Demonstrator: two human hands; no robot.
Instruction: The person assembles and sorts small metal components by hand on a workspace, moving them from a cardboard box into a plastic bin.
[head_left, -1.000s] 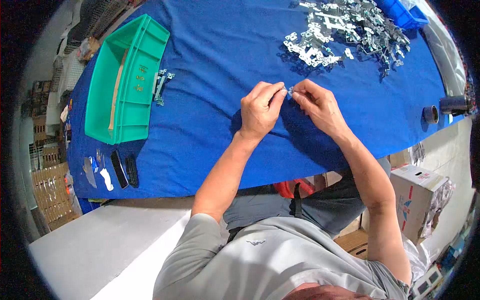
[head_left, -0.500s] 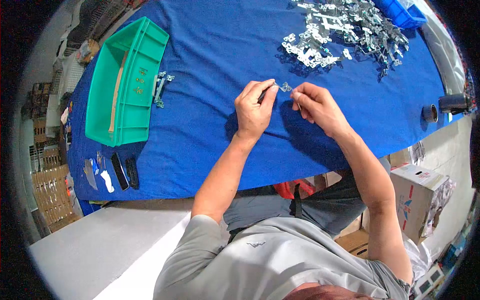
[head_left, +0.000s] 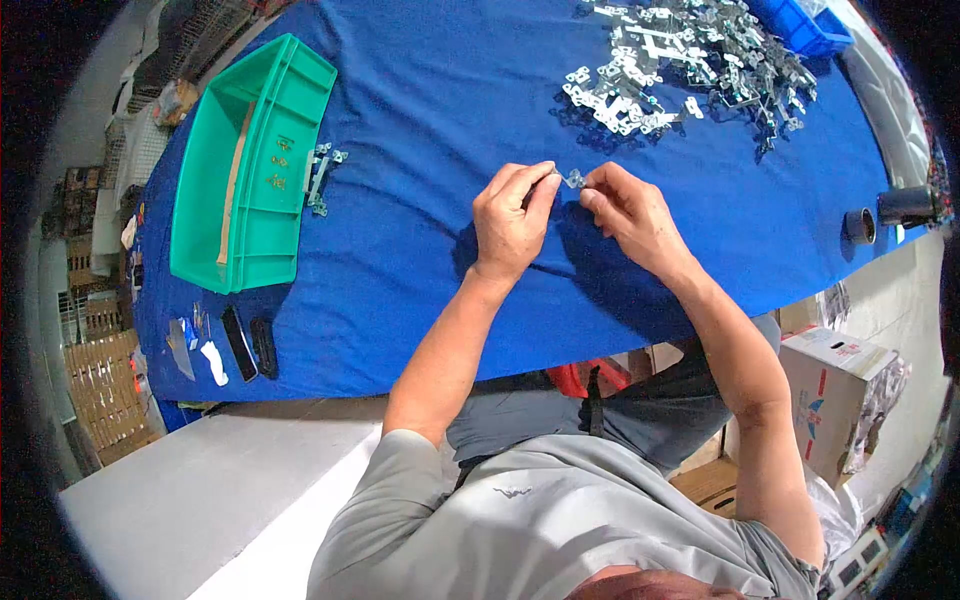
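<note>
Between my two hands, above the blue cloth, a small shiny metal bracket (head_left: 573,179) is held up. My left hand (head_left: 512,220) pinches its left end between thumb and fingertips. My right hand (head_left: 632,212) is closed, with thumb and forefinger at the bracket's right end; whether a smaller part sits between those fingertips is hidden. Beyond the hands, to the right, lies a heap of similar metal brackets (head_left: 690,65). A few more brackets (head_left: 318,182) rest on the cloth beside the green crate.
A green plastic crate (head_left: 270,190) stands at the left on the blue cloth (head_left: 420,110). Near the front left edge lie a black phone-like object (head_left: 239,343) and small tools. A blue bin (head_left: 815,35) is at the far right, with a dark roll (head_left: 860,227) near the right edge.
My right hand has moved slightly, bringing its fingertips up to the bracket's right end. The left hand keeps its pinch with hardly any shift.
</note>
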